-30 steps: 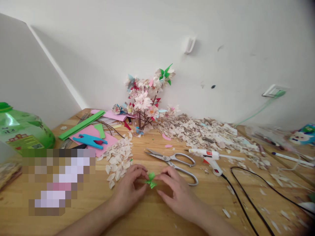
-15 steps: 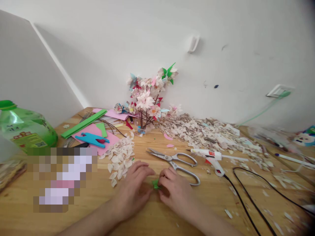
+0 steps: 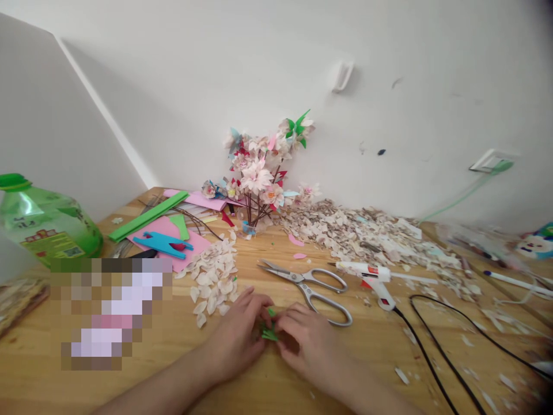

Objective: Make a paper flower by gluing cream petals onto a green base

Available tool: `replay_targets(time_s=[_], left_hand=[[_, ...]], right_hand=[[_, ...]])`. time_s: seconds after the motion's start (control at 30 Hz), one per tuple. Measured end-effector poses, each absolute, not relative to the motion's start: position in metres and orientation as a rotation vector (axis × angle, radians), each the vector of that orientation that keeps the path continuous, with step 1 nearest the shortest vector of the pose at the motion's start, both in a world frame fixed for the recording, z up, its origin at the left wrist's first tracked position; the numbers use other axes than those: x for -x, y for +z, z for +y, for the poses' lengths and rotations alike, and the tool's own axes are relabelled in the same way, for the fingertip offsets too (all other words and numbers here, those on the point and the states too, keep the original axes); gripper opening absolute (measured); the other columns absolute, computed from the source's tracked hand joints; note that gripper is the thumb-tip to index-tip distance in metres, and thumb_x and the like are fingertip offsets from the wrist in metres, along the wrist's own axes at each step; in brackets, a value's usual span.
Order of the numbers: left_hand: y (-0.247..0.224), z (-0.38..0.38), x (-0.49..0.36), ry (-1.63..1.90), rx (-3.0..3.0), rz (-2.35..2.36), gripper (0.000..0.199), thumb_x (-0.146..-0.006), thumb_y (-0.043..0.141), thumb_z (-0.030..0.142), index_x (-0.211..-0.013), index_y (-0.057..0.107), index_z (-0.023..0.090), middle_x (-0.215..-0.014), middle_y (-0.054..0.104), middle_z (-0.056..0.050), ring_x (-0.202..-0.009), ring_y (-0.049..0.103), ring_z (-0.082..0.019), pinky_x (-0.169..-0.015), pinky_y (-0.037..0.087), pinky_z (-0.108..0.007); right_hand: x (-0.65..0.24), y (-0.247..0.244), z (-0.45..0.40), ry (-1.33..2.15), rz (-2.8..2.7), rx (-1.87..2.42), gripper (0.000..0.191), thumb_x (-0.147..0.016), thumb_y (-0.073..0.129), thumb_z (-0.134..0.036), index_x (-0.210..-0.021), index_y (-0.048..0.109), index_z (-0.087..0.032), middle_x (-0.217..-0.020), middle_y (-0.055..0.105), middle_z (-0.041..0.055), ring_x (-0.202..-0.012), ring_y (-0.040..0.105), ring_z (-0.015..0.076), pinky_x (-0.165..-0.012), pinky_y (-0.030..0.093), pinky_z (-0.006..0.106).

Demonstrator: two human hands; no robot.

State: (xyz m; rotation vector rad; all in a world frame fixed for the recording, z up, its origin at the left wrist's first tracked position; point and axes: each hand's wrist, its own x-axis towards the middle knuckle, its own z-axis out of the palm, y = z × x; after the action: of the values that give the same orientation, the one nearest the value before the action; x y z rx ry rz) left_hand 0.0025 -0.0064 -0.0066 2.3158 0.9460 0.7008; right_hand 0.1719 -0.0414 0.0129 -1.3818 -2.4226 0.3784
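Between my two hands, low over the wooden table, is a small piece of green paper (image 3: pixel 269 332) with narrow pointed strips showing. My left hand (image 3: pixel 242 331) pinches its left side with curled fingers. From the other side my right hand (image 3: pixel 305 340) grips it, partly covering it. Silver scissors (image 3: pixel 302 282) lie with blades parted just beyond my right hand. Pale petal-shaped pieces (image 3: pixel 211 276) are spread beyond my left hand. A white glue gun (image 3: pixel 365 272) rests on its side to the right of the scissors.
Paper flowers (image 3: pixel 259 173) on brown stems stand at the back. A heap of pale scraps (image 3: pixel 367 230) lies along the wall. At left are a green bottle (image 3: pixel 52 219), coloured paper sheets (image 3: pixel 151 222) and a blurred-out patch. The black cord (image 3: pixel 427 340) loops at right.
My left hand has come in against the green paper, and its fingers now close on it. More green strips show between my hands. The view has shifted slightly.
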Motion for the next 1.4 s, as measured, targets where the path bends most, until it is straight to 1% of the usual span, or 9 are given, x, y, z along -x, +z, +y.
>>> replay_targets(time_s=[0.2,0.3,0.4,0.57,0.67,0.93,1.07,1.23,1.4], left_hand=[[-0.004,-0.004,-0.001,0.659,-2.370,0.941,0.043,-0.058,0.046,0.000,-0.094,0.042,0.024,-0.083,0.062,0.003,-0.092,0.056,-0.016,-0.106,0.021,-0.045],[-0.006,-0.004,0.000,0.650,-2.382,0.936,0.047,-0.057,0.045,-0.001,-0.096,0.040,0.025,-0.082,0.062,0.004,-0.092,0.056,-0.015,-0.107,0.019,-0.045],[-0.007,-0.004,0.000,0.656,-2.385,0.937,0.046,-0.057,0.044,-0.002,-0.094,0.040,0.025,-0.082,0.062,0.004,-0.092,0.056,-0.015,-0.106,0.020,-0.045],[-0.006,-0.005,0.000,0.669,-2.383,0.953,0.044,-0.057,0.045,-0.001,-0.092,0.040,0.025,-0.083,0.062,0.003,-0.092,0.056,-0.016,-0.106,0.022,-0.047],[-0.006,-0.006,0.000,0.683,-2.379,0.950,0.041,-0.059,0.045,0.000,-0.092,0.041,0.025,-0.082,0.063,0.003,-0.091,0.056,-0.016,-0.105,0.021,-0.049],[-0.007,-0.005,0.000,0.720,-2.370,0.961,0.041,-0.057,0.046,-0.002,-0.087,0.043,0.025,-0.082,0.062,0.005,-0.092,0.056,-0.015,-0.107,0.016,-0.048],[-0.006,-0.005,0.000,0.699,-2.370,0.954,0.041,-0.057,0.046,-0.001,-0.089,0.043,0.025,-0.080,0.062,0.005,-0.092,0.056,-0.015,-0.107,0.016,-0.048],[-0.005,-0.006,0.001,0.679,-2.376,0.962,0.039,-0.060,0.048,0.001,-0.091,0.044,0.025,-0.080,0.062,0.005,-0.087,0.058,-0.014,-0.108,0.014,-0.047],[-0.005,-0.007,0.002,0.713,-2.378,0.951,0.036,-0.063,0.048,0.003,-0.090,0.044,0.026,-0.081,0.063,0.005,-0.087,0.058,-0.015,-0.107,0.013,-0.049]], right_hand=[[-0.197,0.018,-0.047,0.281,-2.306,1.371,0.022,-0.075,0.061,-0.026,-0.096,0.058,-0.021,-0.102,0.062,0.0054,-0.095,0.053,0.0207,-0.083,0.043,0.034],[-0.241,0.026,-0.054,0.137,-2.082,1.607,0.019,-0.081,0.050,-0.037,-0.086,0.057,-0.021,-0.086,0.063,0.0055,-0.082,0.057,0.0209,-0.073,0.045,0.033],[-0.296,0.026,-0.060,0.061,-1.822,1.910,0.033,-0.080,0.044,-0.049,-0.062,0.048,-0.022,-0.061,0.055,0.0006,-0.059,0.053,0.0180,-0.057,0.043,0.030],[-0.360,0.000,-0.049,-0.017,-1.369,2.150,0.042,-0.063,0.052,-0.062,-0.071,0.044,-0.022,-0.066,0.053,0.0023,-0.058,0.053,0.0197,-0.054,0.044,0.032],[-0.369,-0.011,-0.027,0.094,-1.374,2.097,0.055,-0.057,0.057,-0.062,-0.086,0.049,-0.016,-0.081,0.058,0.0090,-0.069,0.057,0.0231,-0.059,0.047,0.034],[-0.358,0.004,-0.002,0.303,-1.612,2.019,0.035,-0.059,0.059,-0.053,-0.059,0.063,-0.018,-0.050,0.059,0.0016,-0.053,0.055,0.0233,-0.050,0.043,0.033],[-0.344,0.022,-0.020,0.374,-1.582,1.968,0.039,-0.065,0.054,-0.053,-0.073,0.068,-0.017,-0.066,0.068,0.0048,-0.065,0.060,0.0261,-0.056,0.046,0.033],[-0.288,0.042,-0.051,0.994,-1.746,1.791,0.037,-0.069,0.058,-0.049,-0.092,0.066,-0.021,-0.090,0.070,0.0027,-0.078,0.062,0.0247,-0.068,0.049,0.031],[-0.247,0.037,-0.061,1.020,-1.929,1.779,0.032,-0.073,0.056,-0.046,-0.091,0.064,-0.021,-0.087,0.070,0.0018,-0.078,0.062,0.0235,-0.069,0.050,0.032]])
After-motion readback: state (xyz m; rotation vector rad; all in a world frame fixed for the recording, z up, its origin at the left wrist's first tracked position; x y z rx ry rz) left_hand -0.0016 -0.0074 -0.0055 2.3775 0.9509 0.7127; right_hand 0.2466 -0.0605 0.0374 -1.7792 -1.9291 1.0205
